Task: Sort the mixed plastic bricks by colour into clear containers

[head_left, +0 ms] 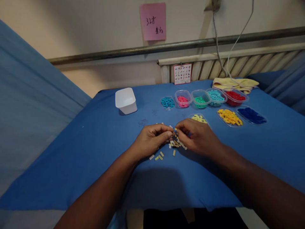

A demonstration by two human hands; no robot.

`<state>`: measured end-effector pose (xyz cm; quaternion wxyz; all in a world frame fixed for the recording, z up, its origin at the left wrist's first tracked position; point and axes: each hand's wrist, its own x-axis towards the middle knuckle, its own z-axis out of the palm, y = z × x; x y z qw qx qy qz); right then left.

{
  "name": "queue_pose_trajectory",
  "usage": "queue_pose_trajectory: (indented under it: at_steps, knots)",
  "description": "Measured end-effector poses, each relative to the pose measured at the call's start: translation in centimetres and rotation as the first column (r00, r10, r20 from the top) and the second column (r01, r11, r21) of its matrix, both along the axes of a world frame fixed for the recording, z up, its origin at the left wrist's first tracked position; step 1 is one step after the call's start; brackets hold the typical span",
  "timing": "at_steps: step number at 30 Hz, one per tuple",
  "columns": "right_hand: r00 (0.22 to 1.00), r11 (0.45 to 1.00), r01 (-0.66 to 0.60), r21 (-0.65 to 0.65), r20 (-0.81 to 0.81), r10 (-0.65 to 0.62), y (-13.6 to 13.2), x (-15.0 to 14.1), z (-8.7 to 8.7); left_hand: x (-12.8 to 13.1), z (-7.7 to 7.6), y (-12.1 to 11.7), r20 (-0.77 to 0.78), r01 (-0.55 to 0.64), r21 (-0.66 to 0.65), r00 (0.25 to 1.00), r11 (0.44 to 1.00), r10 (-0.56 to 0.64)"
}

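Observation:
My left hand (152,139) is closed in a pinch over the middle of the table. A pale piece shows at its fingertips, too small to make out. My right hand (199,136) faces it, thumb and forefinger pinched on a small yellow building brick (175,129). The two sets of fingertips nearly meet. Beneath and between them lies a loose pile of small white, yellow and dark bricks (175,143), partly hidden by the hands. Several pale bricks (160,157) lie apart from the pile, nearer to me. Just behind my right hand is a clear tub of light yellow bricks (199,118).
A white plastic box (125,100) stands at the back left. Clear tubs hold blue (167,102), pink (183,101), green (200,101), turquoise (215,96), red (235,96), orange-yellow (229,117) and dark blue pieces (251,114). A yellow cloth (234,84) lies behind them.

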<state>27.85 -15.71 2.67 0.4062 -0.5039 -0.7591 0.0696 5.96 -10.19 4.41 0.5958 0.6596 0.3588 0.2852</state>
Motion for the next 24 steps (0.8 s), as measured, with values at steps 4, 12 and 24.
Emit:
queue_pose_trajectory:
  at_steps: [4, 12, 24]
  knots:
    - [0.966, 0.977, 0.205, -0.054, 0.172, -0.193, 0.9, 4.2, 0.3, -3.7, 1.9, 1.4, -0.25, 0.065, 0.196, 0.968, 0.978, -0.014]
    - [0.818, 0.875, 0.439, -0.205, 0.496, -0.293, 1.7, 8.9, -1.1, -8.3, 4.1, 2.4, -0.653, 0.301, 0.098, 0.739, 0.948, -0.167]
    - [0.897, 0.958, 0.283, -0.044, 0.365, -0.248, 1.3, 6.0, -0.3, -5.6, 4.3, 0.8, -0.833, 0.436, 0.213, 0.549, 0.874, -0.071]
